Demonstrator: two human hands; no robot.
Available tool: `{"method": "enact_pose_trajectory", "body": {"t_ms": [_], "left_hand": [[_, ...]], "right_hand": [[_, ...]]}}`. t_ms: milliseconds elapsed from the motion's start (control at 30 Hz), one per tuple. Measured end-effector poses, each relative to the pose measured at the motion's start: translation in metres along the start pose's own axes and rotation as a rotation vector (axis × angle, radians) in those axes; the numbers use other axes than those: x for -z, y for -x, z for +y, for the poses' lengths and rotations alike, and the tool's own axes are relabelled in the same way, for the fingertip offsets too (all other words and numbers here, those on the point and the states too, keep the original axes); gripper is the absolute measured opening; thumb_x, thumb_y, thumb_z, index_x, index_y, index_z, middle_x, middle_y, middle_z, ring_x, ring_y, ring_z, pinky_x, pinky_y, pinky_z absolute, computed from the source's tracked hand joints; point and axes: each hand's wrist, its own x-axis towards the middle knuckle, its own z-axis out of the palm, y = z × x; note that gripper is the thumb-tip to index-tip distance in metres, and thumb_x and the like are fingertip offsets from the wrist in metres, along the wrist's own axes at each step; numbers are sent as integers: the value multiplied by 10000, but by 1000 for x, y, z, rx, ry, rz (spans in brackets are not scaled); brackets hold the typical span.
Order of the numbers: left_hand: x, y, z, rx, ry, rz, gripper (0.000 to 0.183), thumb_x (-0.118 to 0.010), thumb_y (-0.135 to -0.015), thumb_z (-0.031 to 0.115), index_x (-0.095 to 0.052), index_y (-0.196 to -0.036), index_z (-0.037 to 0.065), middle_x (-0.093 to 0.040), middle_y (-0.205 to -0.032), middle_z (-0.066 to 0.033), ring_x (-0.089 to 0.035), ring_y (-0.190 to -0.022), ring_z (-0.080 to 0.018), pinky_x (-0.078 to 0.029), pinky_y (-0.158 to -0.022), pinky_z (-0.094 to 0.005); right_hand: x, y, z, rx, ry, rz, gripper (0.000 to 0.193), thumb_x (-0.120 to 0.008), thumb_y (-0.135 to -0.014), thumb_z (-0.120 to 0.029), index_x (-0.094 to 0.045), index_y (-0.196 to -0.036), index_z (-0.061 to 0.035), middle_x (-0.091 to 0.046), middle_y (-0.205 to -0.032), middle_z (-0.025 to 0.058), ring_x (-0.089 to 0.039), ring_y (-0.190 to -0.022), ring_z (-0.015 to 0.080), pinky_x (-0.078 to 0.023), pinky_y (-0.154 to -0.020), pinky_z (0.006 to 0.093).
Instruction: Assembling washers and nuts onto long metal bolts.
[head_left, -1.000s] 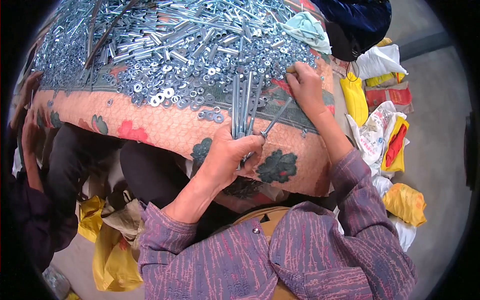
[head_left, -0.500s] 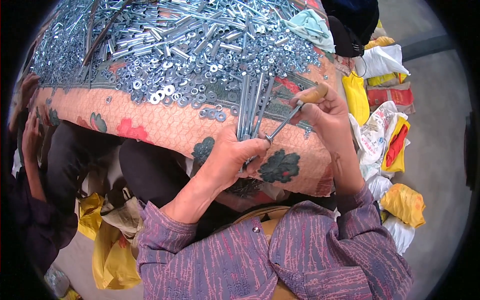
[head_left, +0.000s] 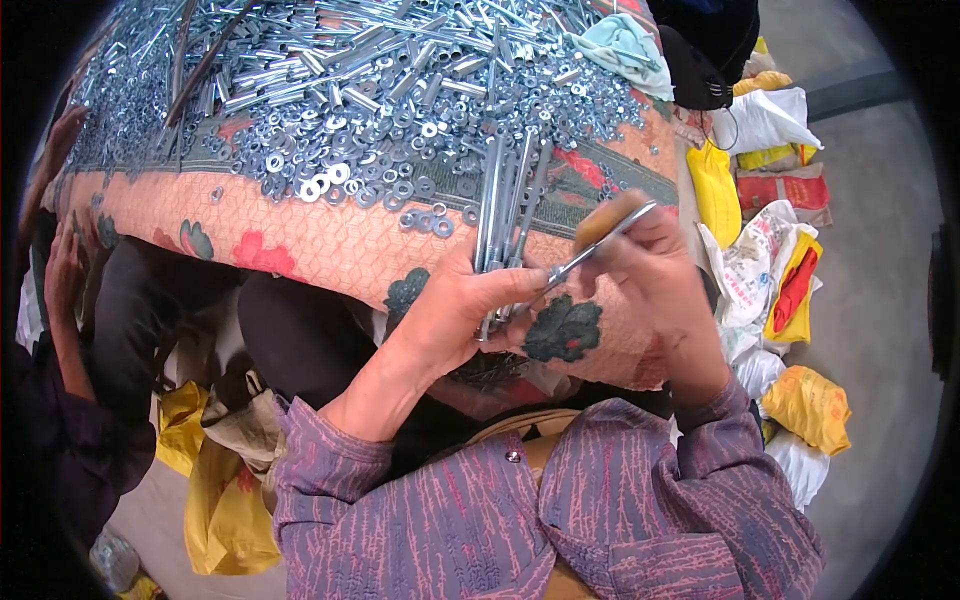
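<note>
My left hand (head_left: 450,305) is closed around a bundle of long shiny metal bolts (head_left: 505,200), which stand nearly upright with their upper ends fanned out. From beside its thumb, a slim metal rod (head_left: 612,238) slants up and right to the fingers of my right hand (head_left: 655,275). My right hand is closed and smeared by motion. Behind the rod shows the blurred wooden handle (head_left: 598,222) of a tool in this hand. Whether the right fingers also grip the rod cannot be made out. Both hands are above the near edge of the patterned cloth (head_left: 330,235).
Metal sleeves (head_left: 405,85), washers (head_left: 338,174) and thin rods cover the far table. A pale blue rag (head_left: 625,52) lies at its right corner. Bags (head_left: 745,265) line the floor to the right. Another person's hands (head_left: 65,265) are at the left edge.
My right hand has turned, and the wooden handle has swung to the left. A slanting rod now extends up past the right fingers. My left hand keeps its bundle nearly in place.
</note>
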Motion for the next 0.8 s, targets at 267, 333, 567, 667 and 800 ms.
{"method": "enact_pose_trajectory", "body": {"t_ms": [267, 333, 567, 667, 800], "left_hand": [[2, -3, -9, -100, 56, 42, 179, -664, -853, 138, -566, -946, 21, -598, -656, -58, -548, -477, -92, -355, -348, -191], [3, -3, -12, -112, 67, 62, 180, -671, -851, 135, -568, -941, 18, -590, -647, -54, -541, -472, -86, -350, -347, -190], [5, -7, -21, -161, -117, 113, 172, -685, -832, 132, -565, -905, 32, -564, -596, -31, -511, -429, -95, -377, -361, -218], [4, -5, -20, -159, -141, 138, 163, -683, -828, 130, -565, -882, 30, -569, -593, -38, -512, -427, -94, -378, -362, -217], [8, -6, -20, -171, -118, 153, 164, -683, -821, 126, -563, -865, 24, -575, -595, -44, -517, -426, -94, -379, -363, -215]], "right_hand": [[13, 1, -3, 123, -13, 9, 161, -594, -889, -29, -602, -1027, 55, -665, -850, 122, -656, -729, 163, -530, -638, 289], [7, 1, 3, 61, 148, 12, 171, -615, -885, -48, -610, -1020, 57, -660, -827, 98, -635, -718, 132, -511, -648, 258], [9, 0, 6, 75, 307, 93, 207, -626, -897, -97, -615, -1042, 50, -658, -869, 78, -623, -781, 104, -497, -669, 234], [12, 1, 11, 151, 104, 71, 290, -585, -930, -149, -572, -1129, 62, -672, -958, 135, -654, -852, 164, -513, -688, 281], [14, 2, 18, 101, 202, 124, 385, -567, -948, -218, -537, -1190, 80, -672, -988, 151, -662, -891, 198, -527, -752, 314]]}}
